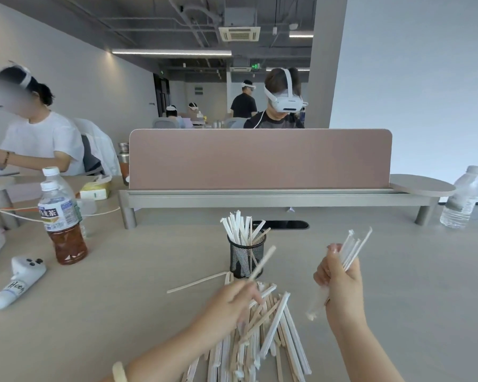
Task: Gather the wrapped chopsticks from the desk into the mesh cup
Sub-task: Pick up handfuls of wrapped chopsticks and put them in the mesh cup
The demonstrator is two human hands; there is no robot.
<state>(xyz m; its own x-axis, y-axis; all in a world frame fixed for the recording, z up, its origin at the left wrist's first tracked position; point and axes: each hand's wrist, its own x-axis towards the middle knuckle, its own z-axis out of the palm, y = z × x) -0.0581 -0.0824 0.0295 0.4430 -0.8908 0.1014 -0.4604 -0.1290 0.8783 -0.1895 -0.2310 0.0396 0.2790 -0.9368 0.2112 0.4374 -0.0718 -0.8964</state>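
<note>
**Chopstick gathering partly done, large pile still on the desk**

Beige desk surface [122, 312] is seen in an open office, with a pink divider panel [260, 158] across the far side. At the far left a tea bottle [62, 224] and a white controller [18, 282] are set down; a clear water bottle [461, 199] stands at the far right.

Roughly mid-desk the mesh cup [246, 257] is found, already loaded with a sheaf of wrapped chopsticks [239, 227] standing on end. Much is judged to be left: a big loose pile [262, 334] lies near the bottom edge, just in front of the cup, with one stray stick [196, 282] lying to its left.

A single bare stick [262, 263] is pinched in the left hand [232, 301], which hovers over the pile with the stick's tip angled up toward the cup. A bundle of wrapped chopsticks [353, 249] is clenched in the right hand [340, 279], held above the desk to the right of the cup and apart from it.
</note>
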